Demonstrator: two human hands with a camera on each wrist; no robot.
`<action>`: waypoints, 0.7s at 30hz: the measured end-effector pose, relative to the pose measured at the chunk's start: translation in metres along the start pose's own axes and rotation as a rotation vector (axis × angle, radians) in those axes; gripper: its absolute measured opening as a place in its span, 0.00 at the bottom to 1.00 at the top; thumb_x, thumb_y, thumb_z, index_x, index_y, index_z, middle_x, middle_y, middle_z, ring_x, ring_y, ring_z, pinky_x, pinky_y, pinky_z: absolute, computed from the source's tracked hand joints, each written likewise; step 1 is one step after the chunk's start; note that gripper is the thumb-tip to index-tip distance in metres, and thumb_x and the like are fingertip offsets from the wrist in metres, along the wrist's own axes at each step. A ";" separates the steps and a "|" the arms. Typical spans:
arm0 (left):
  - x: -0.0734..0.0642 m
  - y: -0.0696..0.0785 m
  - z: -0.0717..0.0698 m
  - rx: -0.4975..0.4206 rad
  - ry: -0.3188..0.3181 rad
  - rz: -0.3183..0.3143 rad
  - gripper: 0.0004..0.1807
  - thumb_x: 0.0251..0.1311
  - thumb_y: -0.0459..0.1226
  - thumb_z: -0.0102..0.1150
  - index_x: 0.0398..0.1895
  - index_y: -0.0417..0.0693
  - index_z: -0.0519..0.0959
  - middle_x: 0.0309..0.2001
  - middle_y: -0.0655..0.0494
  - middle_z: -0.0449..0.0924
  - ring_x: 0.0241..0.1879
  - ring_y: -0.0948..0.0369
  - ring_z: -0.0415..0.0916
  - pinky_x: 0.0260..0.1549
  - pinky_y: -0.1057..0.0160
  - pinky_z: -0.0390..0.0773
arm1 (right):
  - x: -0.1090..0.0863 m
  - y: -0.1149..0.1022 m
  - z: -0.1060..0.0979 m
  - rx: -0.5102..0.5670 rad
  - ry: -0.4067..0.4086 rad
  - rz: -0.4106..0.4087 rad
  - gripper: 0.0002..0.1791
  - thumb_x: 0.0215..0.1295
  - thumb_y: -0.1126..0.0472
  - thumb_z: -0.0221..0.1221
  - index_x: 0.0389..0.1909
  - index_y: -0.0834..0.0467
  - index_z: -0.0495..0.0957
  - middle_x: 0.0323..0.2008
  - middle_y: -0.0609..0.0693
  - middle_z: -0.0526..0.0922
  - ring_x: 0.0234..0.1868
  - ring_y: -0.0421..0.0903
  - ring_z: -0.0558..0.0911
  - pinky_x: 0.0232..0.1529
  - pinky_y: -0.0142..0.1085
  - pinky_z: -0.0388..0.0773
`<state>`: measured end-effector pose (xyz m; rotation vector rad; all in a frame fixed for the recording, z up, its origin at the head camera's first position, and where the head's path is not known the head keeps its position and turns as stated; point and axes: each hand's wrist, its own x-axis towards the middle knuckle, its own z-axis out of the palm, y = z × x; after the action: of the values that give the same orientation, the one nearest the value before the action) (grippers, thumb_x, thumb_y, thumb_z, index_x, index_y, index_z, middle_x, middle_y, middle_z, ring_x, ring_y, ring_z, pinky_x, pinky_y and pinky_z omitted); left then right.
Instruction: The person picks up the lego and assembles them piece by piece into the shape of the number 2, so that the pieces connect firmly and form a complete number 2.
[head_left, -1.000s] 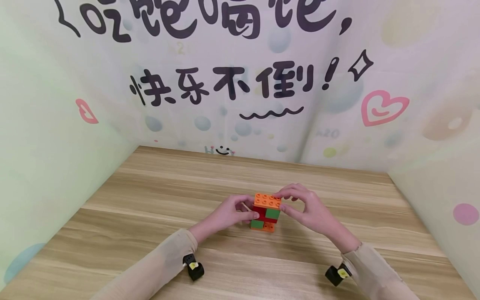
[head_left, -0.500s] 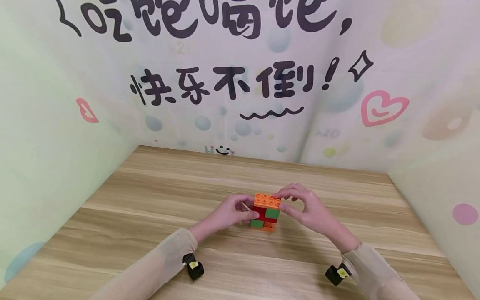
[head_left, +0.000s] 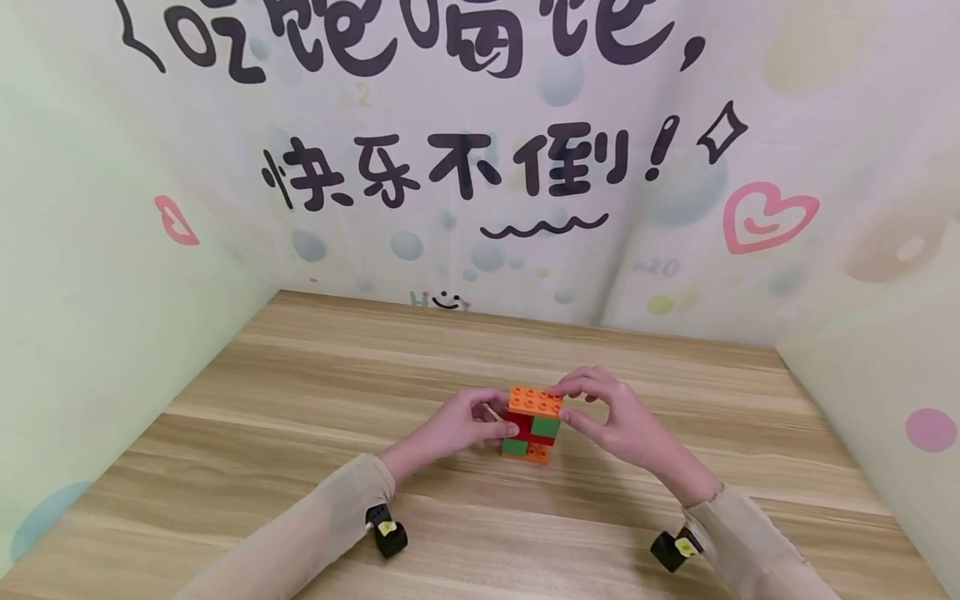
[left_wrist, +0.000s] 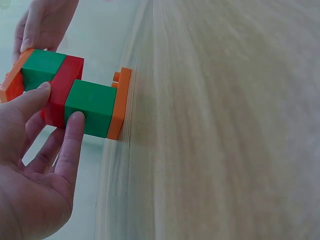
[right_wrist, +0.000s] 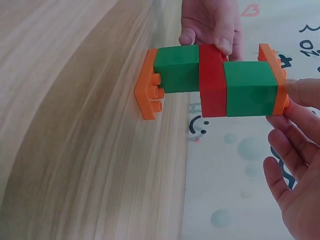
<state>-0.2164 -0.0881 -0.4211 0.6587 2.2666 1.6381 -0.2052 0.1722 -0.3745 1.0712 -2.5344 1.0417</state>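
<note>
A small tower of toy building bricks stands upright on the wooden table. From the bottom up, it has an orange plate (right_wrist: 145,90), a green brick (left_wrist: 92,106), a red brick (right_wrist: 213,85), another green brick (right_wrist: 251,90) and a studded orange plate (head_left: 534,401) on top. The green bricks sit on opposite sides, leaving gaps beside each. My left hand (head_left: 459,427) holds the tower from the left, thumb on the red brick and a fingertip touching the lower green one. With thumb and fingers, my right hand (head_left: 621,418) pinches the right end of the top plate.
The wooden tabletop (head_left: 315,367) spreads around the tower. Behind it hangs a white printed backdrop (head_left: 450,258), with pale side panels left and right. Each sleeved wrist carries a small black camera (head_left: 390,533).
</note>
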 end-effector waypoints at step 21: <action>-0.001 0.002 0.000 0.020 0.005 -0.006 0.18 0.61 0.37 0.67 0.54 0.44 0.80 0.43 0.46 0.82 0.34 0.62 0.80 0.37 0.52 0.87 | -0.001 -0.001 0.000 -0.036 0.012 -0.009 0.15 0.63 0.63 0.65 0.50 0.48 0.82 0.47 0.43 0.84 0.47 0.38 0.74 0.48 0.39 0.78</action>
<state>-0.2152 -0.0883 -0.4189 0.6524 2.2895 1.6182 -0.2037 0.1717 -0.3744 1.0628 -2.5260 0.9931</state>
